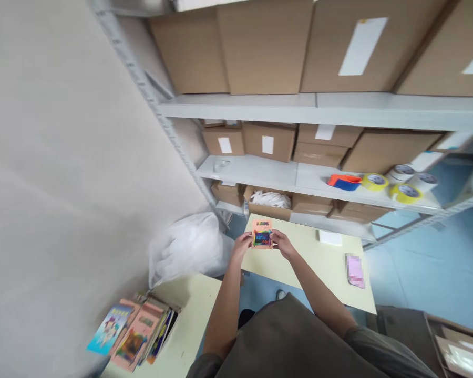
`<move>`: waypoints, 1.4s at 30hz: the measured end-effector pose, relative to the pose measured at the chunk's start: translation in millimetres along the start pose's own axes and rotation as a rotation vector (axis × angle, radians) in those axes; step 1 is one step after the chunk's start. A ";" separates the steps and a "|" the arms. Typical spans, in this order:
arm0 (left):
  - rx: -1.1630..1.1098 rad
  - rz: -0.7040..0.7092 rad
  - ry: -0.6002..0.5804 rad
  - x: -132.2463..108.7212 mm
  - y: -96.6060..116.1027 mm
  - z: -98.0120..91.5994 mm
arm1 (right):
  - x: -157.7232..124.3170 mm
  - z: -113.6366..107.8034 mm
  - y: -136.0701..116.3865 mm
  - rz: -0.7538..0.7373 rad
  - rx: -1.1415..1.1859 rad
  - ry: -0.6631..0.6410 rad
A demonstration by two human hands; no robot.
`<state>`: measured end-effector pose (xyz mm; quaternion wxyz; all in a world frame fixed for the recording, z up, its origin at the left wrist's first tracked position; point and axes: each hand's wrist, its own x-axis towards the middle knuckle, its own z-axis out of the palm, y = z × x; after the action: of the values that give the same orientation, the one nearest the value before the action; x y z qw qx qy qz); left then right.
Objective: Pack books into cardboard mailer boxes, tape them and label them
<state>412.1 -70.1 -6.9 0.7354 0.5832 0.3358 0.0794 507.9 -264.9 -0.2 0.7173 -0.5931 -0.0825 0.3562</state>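
Observation:
A thin booklet [262, 224] with a peach cover and a dark, rainbow-edged picture is held up above the far part of the pale yellow table [291, 268]. My left hand [242, 247] grips its left edge. On the opposite edge, the fingers of my right hand [283, 243] are closed, the thumb over the cover. To the right on the same table lie a white block-shaped item [330, 238] and a pink item [355, 270], blurred out. At lower left, a stack of booklets [142, 331] sits on another pale table, with a blue one [110, 329] on top.
Behind the table stands a white metal shelf [252, 109] filled with cardboard boxes [264, 47]. Several tape rolls [405, 193] and an orange and blue tape dispenser [344, 182] rest on its middle level. A stuffed white plastic bag [193, 247] leans by the wall.

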 end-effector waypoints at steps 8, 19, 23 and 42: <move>0.061 -0.004 -0.302 48.0 30.9 99.2 | -6.8 -89.9 -42.8 -0.093 0.104 0.226; 0.210 0.068 -0.418 85.0 50.5 117.8 | -9.9 -81.9 -55.1 -0.155 0.025 0.459; 0.246 0.198 -0.412 75.7 42.4 124.9 | 0.7 -62.9 -44.2 -0.286 -0.233 0.689; 0.011 0.257 -0.660 59.3 89.9 126.3 | -25.2 -69.6 -82.5 -0.274 0.001 0.351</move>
<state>556.0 -114.0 63.1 0.7852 0.6187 0.0044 -0.0234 561.1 -338.9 62.8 0.7627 -0.6288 -0.0360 0.1471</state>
